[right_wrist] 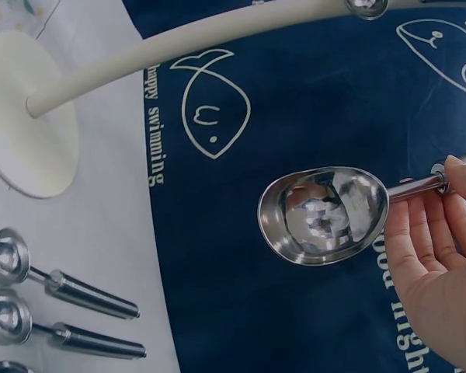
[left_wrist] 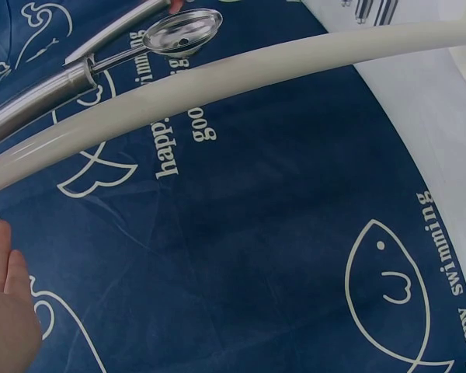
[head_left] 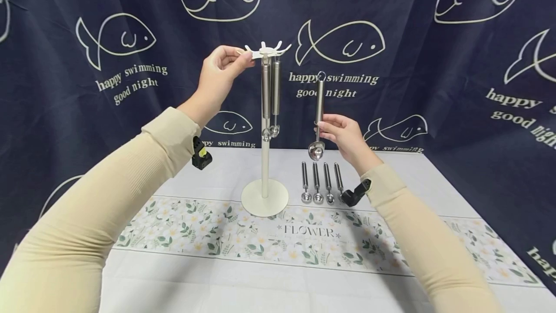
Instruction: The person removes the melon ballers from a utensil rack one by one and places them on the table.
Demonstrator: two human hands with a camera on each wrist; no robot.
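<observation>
My left hand pinches a prong at the left of the white hook stand's top. Two metal-handled utensils hang from its hooks with their small heads downward. To the right of the stand, my right hand holds a steel ice cream scoop by the lower end of its handle. The scoop is upright, with its ring at the top and its bowl down. In the right wrist view, the shiny oval bowl faces the camera, and the thumb lies on the handle near the neck.
Several small metal scoops lie in a row on the white table, below my right hand. The stand's round base rests partly on a floral runner. A dark blue curtain with fish drawings hangs behind.
</observation>
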